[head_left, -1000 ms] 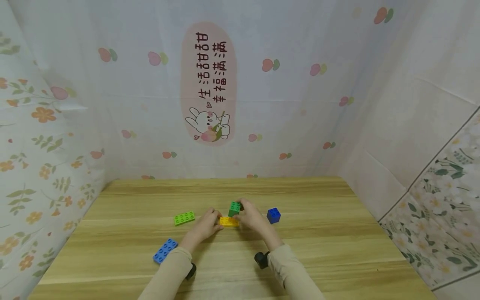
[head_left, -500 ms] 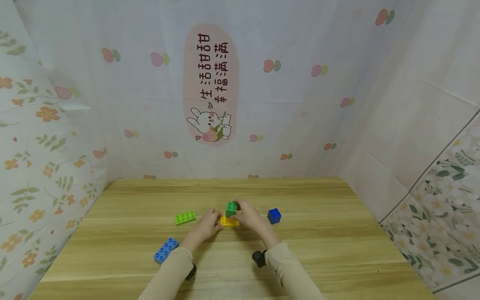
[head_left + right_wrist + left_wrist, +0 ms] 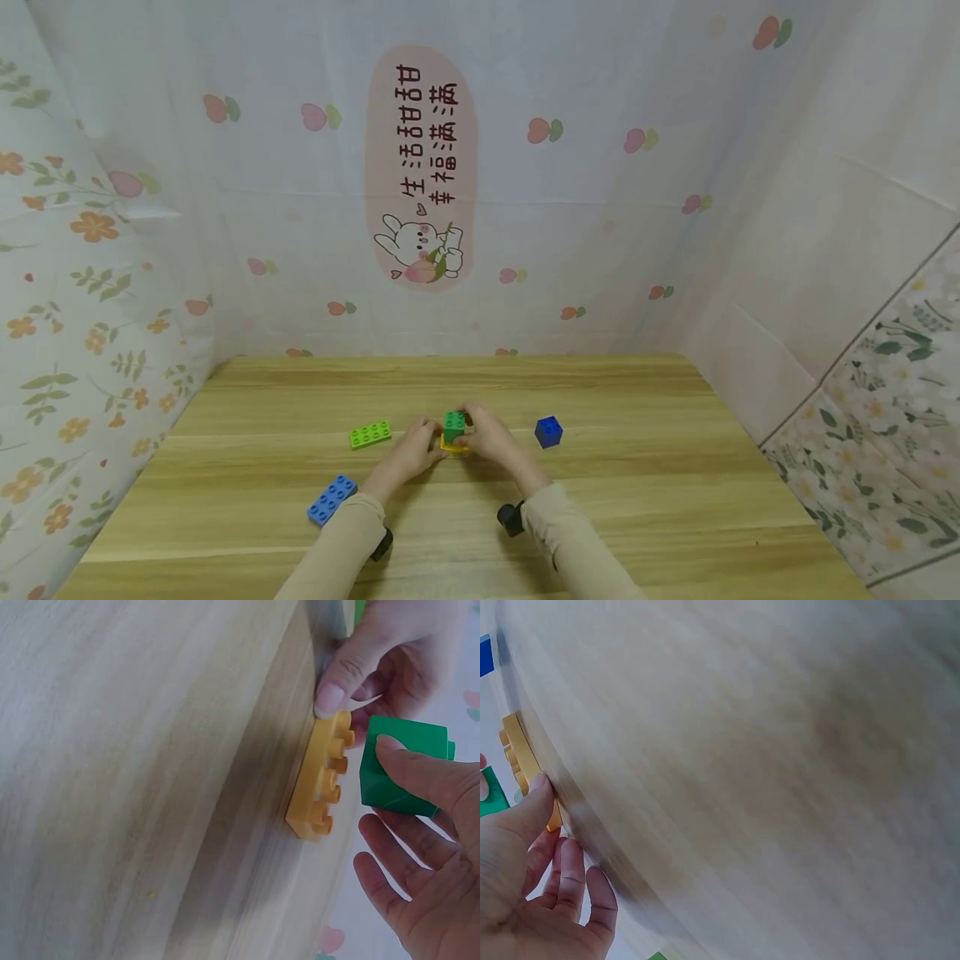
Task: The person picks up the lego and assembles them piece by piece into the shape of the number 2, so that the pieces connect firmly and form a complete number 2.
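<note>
- I see the green block [image 3: 453, 427] held up off the table, studs upward, just above the yellow brick; in the right wrist view a gap shows between the two.
- The right hand [image 3: 491, 433] has it: I make out the thumb pressed flat on one side of the block and a finger behind it, a pinch, with the other fingers loosely bent and clear of it.
- Below it I find the yellow brick [image 3: 315, 776], lying on the table with its studs up.
- The left hand [image 3: 411, 452] pinches the yellow brick at its left end; I see the thumb on the near side, while the fingertips behind are partly hidden from me.
- To the left of that hand I spot a lime brick [image 3: 371, 434], studs up, well apart from the yellow one.
- Nearer the person, just beside the left sleeve [image 3: 333, 542], I have a long blue brick [image 3: 332, 500] set at a slant.
- Right of the right hand I see a dark blue block [image 3: 549, 432] standing alone.
- All of this sits over a wood-grain table [image 3: 675, 475]; behind it I see a pale curtain [image 3: 570, 233] with fruit prints and a pink rabbit panel [image 3: 422, 175].
</note>
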{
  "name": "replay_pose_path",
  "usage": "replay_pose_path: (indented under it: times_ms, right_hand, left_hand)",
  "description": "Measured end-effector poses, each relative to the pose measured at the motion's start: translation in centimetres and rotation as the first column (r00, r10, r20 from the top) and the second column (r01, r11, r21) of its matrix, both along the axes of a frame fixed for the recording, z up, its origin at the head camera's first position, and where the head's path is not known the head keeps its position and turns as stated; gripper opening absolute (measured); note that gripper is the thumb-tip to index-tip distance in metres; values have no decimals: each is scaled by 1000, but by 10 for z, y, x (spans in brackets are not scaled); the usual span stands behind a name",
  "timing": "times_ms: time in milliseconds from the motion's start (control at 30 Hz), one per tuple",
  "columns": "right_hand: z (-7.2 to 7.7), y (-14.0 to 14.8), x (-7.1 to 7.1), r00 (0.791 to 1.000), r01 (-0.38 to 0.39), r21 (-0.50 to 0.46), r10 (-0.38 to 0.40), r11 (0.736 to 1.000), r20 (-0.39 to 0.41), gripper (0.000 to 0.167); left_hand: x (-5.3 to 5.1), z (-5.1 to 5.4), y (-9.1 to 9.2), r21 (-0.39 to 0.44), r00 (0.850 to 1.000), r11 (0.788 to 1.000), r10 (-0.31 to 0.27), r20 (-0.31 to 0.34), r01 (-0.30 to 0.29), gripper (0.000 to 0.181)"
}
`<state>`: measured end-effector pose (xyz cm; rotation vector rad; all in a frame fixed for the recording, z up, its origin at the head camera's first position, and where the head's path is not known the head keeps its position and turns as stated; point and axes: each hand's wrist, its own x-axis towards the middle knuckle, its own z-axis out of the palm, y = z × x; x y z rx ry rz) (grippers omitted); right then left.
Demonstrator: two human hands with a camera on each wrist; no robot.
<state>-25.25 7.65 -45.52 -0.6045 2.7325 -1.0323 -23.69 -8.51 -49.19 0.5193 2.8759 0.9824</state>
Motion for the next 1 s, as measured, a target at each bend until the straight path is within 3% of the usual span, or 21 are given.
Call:
replay_pose_path:
  times_ms: [367, 1000]
  right_hand:
    - [-10, -2, 0, 999, -31, 14, 32, 999, -21, 40]
    - [-10, -4, -2, 997, -51, 86, 56, 995, -57, 38]
  left_hand:
    - [1, 1, 0, 28, 999, 1000, -4, 39, 3, 35]
    - [3, 3, 1, 52, 999, 998, 21, 49, -23, 35]
